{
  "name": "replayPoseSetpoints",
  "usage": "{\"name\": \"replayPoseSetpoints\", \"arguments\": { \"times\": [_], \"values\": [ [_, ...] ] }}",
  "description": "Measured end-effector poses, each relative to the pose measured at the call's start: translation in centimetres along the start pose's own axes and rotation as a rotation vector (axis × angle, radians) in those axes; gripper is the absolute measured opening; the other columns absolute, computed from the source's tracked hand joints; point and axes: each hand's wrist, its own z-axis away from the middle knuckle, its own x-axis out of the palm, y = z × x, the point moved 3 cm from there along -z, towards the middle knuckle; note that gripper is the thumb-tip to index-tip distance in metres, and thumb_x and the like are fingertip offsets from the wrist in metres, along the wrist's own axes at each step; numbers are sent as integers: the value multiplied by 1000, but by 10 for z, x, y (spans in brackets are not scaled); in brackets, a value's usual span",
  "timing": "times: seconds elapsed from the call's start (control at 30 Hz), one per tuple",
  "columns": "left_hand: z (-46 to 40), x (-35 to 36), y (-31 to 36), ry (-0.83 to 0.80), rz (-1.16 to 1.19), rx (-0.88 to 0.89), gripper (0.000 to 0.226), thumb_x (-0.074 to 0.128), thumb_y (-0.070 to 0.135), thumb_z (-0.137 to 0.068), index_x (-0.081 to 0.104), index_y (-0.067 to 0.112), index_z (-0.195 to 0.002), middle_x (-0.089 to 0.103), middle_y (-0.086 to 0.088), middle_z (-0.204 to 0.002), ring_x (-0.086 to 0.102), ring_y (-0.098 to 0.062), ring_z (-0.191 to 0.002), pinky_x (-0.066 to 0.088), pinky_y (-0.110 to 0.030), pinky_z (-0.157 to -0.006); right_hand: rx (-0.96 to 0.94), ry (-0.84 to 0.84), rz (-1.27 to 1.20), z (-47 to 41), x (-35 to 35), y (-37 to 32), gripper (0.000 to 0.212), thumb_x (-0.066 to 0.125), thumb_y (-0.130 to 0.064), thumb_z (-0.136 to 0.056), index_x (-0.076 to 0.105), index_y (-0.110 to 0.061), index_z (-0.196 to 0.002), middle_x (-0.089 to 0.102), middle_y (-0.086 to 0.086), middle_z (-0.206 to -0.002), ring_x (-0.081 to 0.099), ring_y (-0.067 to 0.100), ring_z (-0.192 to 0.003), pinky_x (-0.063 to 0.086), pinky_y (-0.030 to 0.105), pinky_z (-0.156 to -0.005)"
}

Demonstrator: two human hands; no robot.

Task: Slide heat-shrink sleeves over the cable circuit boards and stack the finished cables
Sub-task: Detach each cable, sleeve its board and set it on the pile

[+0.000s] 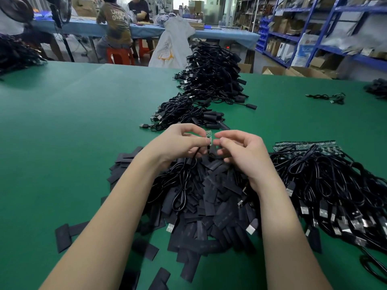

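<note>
While pinching the small circuit board upright in the left hand, just above the heap of loose sleeves on the counter, keep its bare top end clear. Right hand close beside the board, fingers curled, apparently holding a dark sleeve just below it, though too hidden to be sure. Square the sleeve's mouth to the board's end, open it with a light squeeze, then slide along the board's length without bending the solder joint at the cable. Cover the board fully. Then lay it on the finished stack beyond the heap, not among the unsleeved cables right of it.
</note>
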Motion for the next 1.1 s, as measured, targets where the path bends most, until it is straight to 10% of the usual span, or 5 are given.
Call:
{"name": "replayPoseSetpoints", "arguments": {
  "times": [0.1,0.27,0.8,1.1],
  "values": [
    [-2,-6,-1,35,35,-3,11,72,5,-91,64,10,-96,67,-9,-75,66,-13,-63,56,-22,-66,-148,104,470,-3,-4,1,15,69,-21,-90,77,-33,-94,74,-21,-85,64,-4,-75,49,11,-71],
    [-3,-12,-4,64,22,-20,11,72,7,-91,63,13,-95,66,3,-60,66,-13,-66,52,-24,-68,-111,-81,908,1,13,11,39,60,-23,-95,65,-38,-130,65,-8,-130,51,23,-126,48,40,-104],
    [-2,-9,-6,23,7,-2,10,70,9,-93,63,12,-98,61,5,-55,57,-20,-74,50,-28,-76,-88,23,893,2,15,14,10,63,-31,-95,63,-42,-96,54,-7,-107,58,18,-103,46,32,-79],
    [-4,-10,-6,13,25,12,11,71,7,-92,63,13,-96,66,-5,-74,62,-10,-60,53,-24,-70,-46,-141,998,2,15,11,59,48,-7,-90,62,-48,-130,50,-3,-136,44,23,-130,46,40,-100]
  ]
}}
